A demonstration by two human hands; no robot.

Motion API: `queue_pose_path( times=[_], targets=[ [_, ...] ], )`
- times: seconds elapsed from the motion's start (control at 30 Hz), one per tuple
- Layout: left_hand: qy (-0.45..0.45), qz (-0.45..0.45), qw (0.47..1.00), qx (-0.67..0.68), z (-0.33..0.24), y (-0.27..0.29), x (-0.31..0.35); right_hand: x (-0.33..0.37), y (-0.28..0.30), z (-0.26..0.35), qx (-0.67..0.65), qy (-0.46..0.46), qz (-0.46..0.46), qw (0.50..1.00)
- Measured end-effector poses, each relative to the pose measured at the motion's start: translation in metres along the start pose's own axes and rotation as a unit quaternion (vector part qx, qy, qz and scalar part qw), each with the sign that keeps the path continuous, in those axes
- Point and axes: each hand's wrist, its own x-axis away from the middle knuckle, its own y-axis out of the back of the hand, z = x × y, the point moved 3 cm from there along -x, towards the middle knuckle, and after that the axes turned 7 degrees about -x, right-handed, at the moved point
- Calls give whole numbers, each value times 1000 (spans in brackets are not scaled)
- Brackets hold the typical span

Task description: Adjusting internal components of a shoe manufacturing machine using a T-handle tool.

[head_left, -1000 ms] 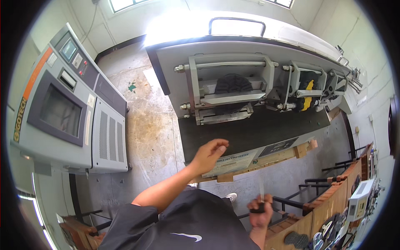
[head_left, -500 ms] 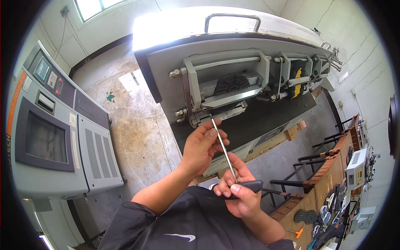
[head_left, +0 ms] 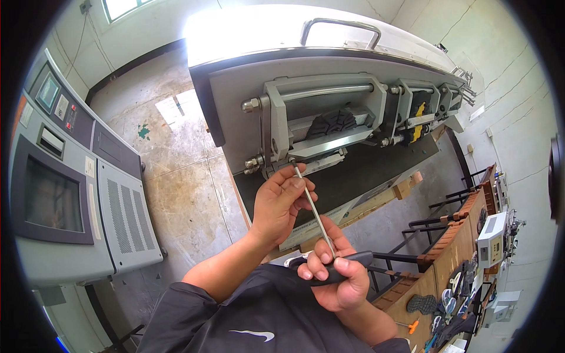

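One tool [head_left: 315, 212], gripped by our left hand [head_left: 276, 203] and right hand [head_left: 344, 285].
Tip near clamp [head_left: 279, 120], sole [head_left: 333, 123] seated; tightness unclear.

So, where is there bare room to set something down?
The dark bed looks mostly bare right of the left hand, between the clamps and its front edge. Floor is open between the grey cabinet and the machine. Crowded: around the tool, and on the workbench among shoe soles.

Rm to pass L of L hand [head_left: 285, 203] over floor [head_left: 182, 182], but clamp frame [head_left: 332, 143] blocks fwd & T-handle tool [head_left: 316, 217] spans gap to R hand [head_left: 341, 285].
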Motion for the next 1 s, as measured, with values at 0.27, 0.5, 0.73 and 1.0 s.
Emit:
queue_pose_path(
  times=[0.27, 0.5, 0.73, 1.0],
  targets=[
    [18, 33, 999, 37, 1, 0, -5, 0, -5, 5, -136, -3, -43, 990],
    [39, 66, 995, 64, 3, -4, -6, -1, -5, 13, -44, 4, -15, 999],
    [34, 110, 985, 127, 4, -10, -7, -2, -12, 26, 151, 2, -6, 988],
    [43, 119, 978, 169, 0, -12, -8, -13, -64, 45, 942, 8, 187, 278]
  ],
)
